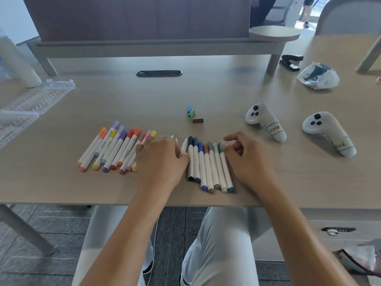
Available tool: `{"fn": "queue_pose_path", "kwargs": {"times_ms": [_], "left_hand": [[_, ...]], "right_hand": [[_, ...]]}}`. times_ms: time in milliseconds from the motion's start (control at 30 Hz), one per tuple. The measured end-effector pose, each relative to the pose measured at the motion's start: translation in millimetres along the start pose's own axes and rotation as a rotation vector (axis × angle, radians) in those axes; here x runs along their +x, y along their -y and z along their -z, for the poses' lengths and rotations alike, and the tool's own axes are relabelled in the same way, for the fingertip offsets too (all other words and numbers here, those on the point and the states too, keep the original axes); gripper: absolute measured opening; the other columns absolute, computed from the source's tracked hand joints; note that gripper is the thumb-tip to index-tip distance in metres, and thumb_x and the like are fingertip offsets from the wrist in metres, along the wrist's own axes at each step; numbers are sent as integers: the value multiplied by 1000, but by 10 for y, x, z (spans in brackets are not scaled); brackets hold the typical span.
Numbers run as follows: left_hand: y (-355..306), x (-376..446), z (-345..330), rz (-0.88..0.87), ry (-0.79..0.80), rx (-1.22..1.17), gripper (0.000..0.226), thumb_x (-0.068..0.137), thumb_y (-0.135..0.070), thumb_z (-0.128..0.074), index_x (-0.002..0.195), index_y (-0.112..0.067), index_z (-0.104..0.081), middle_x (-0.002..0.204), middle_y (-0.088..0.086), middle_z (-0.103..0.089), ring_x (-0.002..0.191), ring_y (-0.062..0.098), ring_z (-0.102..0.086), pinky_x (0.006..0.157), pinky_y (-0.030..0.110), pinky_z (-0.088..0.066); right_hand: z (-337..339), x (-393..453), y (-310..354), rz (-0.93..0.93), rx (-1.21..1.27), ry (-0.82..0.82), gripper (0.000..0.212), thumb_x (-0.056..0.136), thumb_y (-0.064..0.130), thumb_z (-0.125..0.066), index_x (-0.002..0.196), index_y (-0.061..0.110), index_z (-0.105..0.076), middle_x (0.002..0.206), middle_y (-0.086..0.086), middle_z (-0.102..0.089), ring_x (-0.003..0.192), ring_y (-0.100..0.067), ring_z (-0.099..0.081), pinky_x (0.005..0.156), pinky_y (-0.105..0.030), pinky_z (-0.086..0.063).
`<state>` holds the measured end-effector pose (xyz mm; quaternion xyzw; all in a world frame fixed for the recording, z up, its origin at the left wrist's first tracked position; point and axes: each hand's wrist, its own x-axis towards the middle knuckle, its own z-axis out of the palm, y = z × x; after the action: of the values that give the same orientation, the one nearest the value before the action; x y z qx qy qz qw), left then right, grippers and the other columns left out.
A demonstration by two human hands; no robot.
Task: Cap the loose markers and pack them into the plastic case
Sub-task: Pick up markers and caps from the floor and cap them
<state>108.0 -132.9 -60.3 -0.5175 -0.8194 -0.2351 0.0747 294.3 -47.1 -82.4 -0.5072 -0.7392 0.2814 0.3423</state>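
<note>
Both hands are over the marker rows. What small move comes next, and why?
Probably reach the right hand to the loose green cap, since uncapped markers lie by the left hand and the case is still without markers.

My pale wood counter (pixel 206 91) fills mid-frame, a dark divider panel (pixel 134 17) along its top edge; grey carpet floor (pixel 41 234) lies below, with daylight at upper right.
</note>
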Motion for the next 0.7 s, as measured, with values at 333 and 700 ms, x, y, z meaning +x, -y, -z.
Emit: {"fn": "queue_pose_path", "kwargs": {"times_ms": [333,700], "left_hand": [[-112,62,53,54,-30,-144,18,87,-38,-69,83,-21,-75,72,-10,-58,74,12,-52,69,31,-42],[-147,55,343,295,169,-1218,10,91,-25,-74,90,-17,-78,74,-2,-71,72,16,-62,73,34,-54]], "right_hand": [[47,-60,22,-17,-39,-58,19,101,40,-58,114,31,-68,72,9,-64,73,-10,-62,75,-44,-57],[-8,-209,236,12,-243,-36,30,98,50,-61,122,33,-64,71,16,-60,75,-10,-60,69,-33,-50]]}}
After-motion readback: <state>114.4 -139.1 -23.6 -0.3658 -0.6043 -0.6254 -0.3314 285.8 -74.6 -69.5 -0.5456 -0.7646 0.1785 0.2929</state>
